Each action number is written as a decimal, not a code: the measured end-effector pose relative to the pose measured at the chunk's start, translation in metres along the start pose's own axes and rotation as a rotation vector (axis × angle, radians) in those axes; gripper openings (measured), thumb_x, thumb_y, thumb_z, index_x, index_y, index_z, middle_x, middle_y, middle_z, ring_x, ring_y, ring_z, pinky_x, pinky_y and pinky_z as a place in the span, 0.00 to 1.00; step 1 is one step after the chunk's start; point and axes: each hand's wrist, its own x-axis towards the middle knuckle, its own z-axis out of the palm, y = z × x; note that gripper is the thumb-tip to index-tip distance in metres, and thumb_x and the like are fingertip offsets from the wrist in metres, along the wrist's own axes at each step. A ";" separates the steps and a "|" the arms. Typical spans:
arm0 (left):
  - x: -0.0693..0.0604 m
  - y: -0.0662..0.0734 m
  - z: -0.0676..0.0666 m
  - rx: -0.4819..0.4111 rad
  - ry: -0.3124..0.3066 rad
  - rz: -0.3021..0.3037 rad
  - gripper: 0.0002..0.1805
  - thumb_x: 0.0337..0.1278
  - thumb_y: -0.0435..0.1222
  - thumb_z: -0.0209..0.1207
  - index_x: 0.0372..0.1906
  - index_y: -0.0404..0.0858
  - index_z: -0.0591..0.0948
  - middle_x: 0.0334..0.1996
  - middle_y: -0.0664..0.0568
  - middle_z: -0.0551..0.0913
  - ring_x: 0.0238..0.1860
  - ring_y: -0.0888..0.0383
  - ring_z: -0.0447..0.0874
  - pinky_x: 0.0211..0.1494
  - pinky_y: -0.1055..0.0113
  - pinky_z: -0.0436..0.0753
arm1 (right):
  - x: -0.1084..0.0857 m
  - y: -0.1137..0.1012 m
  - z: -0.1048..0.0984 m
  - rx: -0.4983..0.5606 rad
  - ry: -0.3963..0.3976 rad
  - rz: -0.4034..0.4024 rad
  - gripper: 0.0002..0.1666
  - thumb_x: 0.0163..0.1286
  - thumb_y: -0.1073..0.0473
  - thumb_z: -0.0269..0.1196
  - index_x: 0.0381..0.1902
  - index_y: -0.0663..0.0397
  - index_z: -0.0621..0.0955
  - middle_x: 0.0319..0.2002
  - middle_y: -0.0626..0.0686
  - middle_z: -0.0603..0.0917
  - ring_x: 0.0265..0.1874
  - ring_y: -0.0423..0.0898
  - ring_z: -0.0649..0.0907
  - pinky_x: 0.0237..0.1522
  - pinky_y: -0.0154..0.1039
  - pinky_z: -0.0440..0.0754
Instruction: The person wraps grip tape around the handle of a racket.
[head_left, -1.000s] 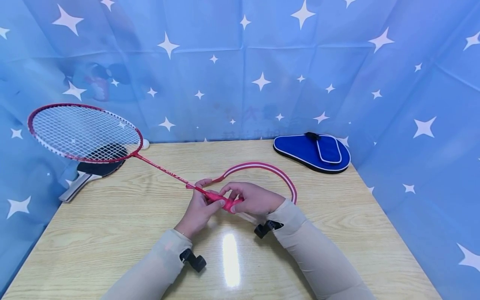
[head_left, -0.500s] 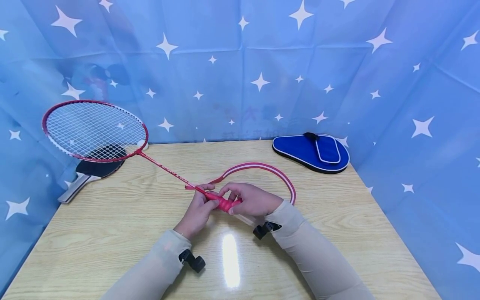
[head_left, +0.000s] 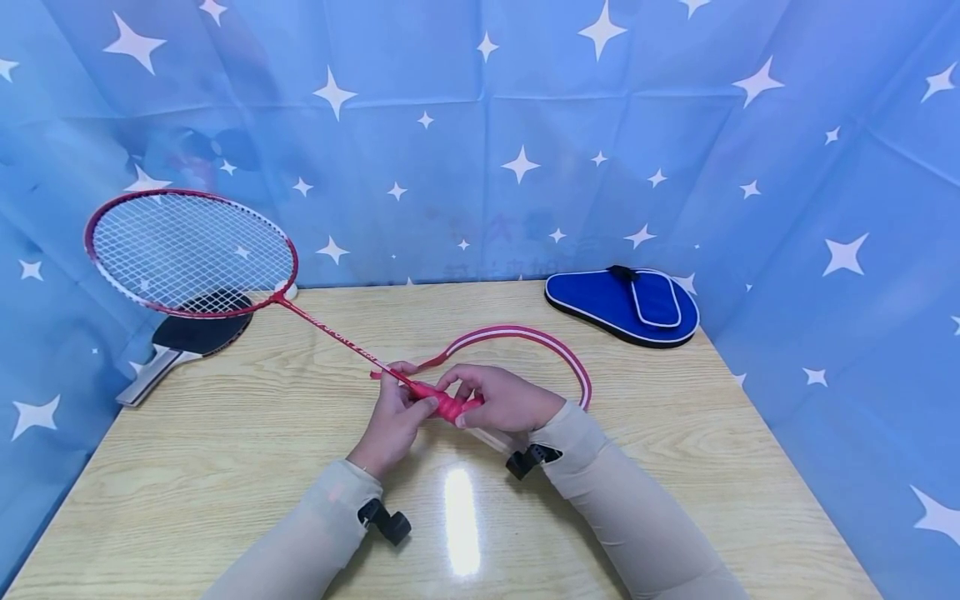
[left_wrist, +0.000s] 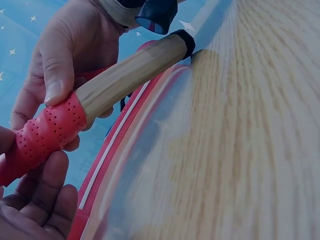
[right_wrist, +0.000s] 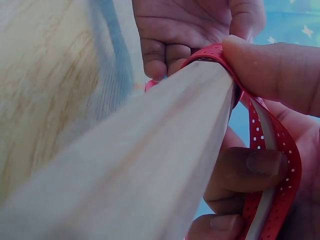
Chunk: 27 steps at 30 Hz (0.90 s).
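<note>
A red and white badminton racket [head_left: 330, 330] is held above the table, its strung head tilted up to the left. My left hand [head_left: 392, 423] grips it at the upper end of the handle, thumb on top. Red perforated grip tape [left_wrist: 47, 129] is wound round the upper part of the handle; below it the wood [left_wrist: 135, 72] is bare, with a black ring at the end. My right hand [head_left: 513, 398] pinches the tape against the handle with thumb and finger. From there the loose strip [right_wrist: 290, 165], pale-striped on its back, passes over the fingers and curves across the table.
At the left edge lies a black table tennis bat [head_left: 202, 335], partly behind the racket strings. A white ball [head_left: 292, 292] shows beside the racket head. The blue bat case [head_left: 600, 304] lies at the back right. A starry blue curtain [head_left: 420, 192] closes off the back.
The racket head has shifted right, then risen slightly, with a small turn of the handle. Both hands stay nearly in place, and the loose strip keeps its curve.
</note>
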 end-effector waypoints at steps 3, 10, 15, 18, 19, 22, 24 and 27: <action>0.000 -0.001 0.000 0.006 0.010 0.000 0.33 0.71 0.28 0.61 0.67 0.34 0.53 0.46 0.39 0.83 0.42 0.56 0.87 0.49 0.70 0.85 | 0.001 0.001 0.001 -0.012 0.011 -0.014 0.29 0.67 0.62 0.74 0.62 0.36 0.79 0.42 0.45 0.87 0.41 0.45 0.86 0.47 0.42 0.86; 0.001 -0.003 0.001 0.074 0.034 0.004 0.39 0.68 0.33 0.68 0.70 0.37 0.54 0.39 0.43 0.84 0.37 0.55 0.84 0.42 0.69 0.80 | 0.002 0.003 0.002 -0.041 0.015 -0.037 0.29 0.67 0.62 0.74 0.62 0.35 0.79 0.41 0.45 0.87 0.39 0.44 0.86 0.44 0.41 0.86; 0.001 -0.001 0.002 0.081 0.029 0.004 0.40 0.67 0.32 0.69 0.71 0.37 0.53 0.39 0.41 0.85 0.37 0.54 0.84 0.42 0.69 0.80 | 0.001 0.002 -0.002 -0.048 0.000 -0.040 0.29 0.68 0.61 0.73 0.63 0.34 0.79 0.44 0.43 0.87 0.43 0.43 0.86 0.46 0.41 0.86; 0.001 0.000 0.002 0.068 0.015 -0.001 0.41 0.68 0.32 0.68 0.72 0.37 0.53 0.42 0.40 0.85 0.39 0.54 0.85 0.44 0.69 0.81 | -0.001 0.001 -0.005 -0.032 -0.017 -0.022 0.29 0.70 0.62 0.72 0.65 0.34 0.79 0.46 0.42 0.88 0.47 0.43 0.86 0.49 0.42 0.85; 0.001 0.000 0.001 0.062 0.012 -0.003 0.41 0.68 0.31 0.68 0.72 0.38 0.53 0.42 0.40 0.85 0.40 0.54 0.86 0.45 0.70 0.81 | -0.002 0.001 -0.005 -0.024 -0.022 -0.013 0.29 0.70 0.62 0.71 0.66 0.34 0.79 0.46 0.42 0.88 0.47 0.43 0.86 0.49 0.43 0.85; 0.001 0.000 0.001 0.049 0.005 -0.003 0.41 0.68 0.30 0.67 0.73 0.39 0.52 0.44 0.39 0.86 0.43 0.53 0.87 0.47 0.70 0.83 | -0.002 0.001 -0.005 -0.005 -0.028 0.012 0.30 0.71 0.62 0.71 0.67 0.34 0.79 0.46 0.41 0.89 0.47 0.42 0.87 0.51 0.43 0.85; 0.001 0.000 0.001 0.045 0.005 -0.004 0.41 0.68 0.30 0.67 0.73 0.40 0.52 0.44 0.39 0.86 0.43 0.54 0.87 0.47 0.70 0.83 | -0.002 0.002 -0.004 -0.011 -0.023 0.013 0.29 0.71 0.62 0.71 0.66 0.35 0.79 0.44 0.41 0.89 0.46 0.41 0.87 0.50 0.43 0.84; 0.000 0.000 0.000 0.043 0.012 -0.001 0.43 0.67 0.30 0.68 0.74 0.39 0.51 0.43 0.39 0.86 0.42 0.54 0.87 0.47 0.70 0.83 | 0.000 0.004 -0.002 -0.028 -0.004 0.000 0.27 0.70 0.62 0.72 0.63 0.36 0.80 0.42 0.41 0.89 0.43 0.42 0.86 0.47 0.42 0.84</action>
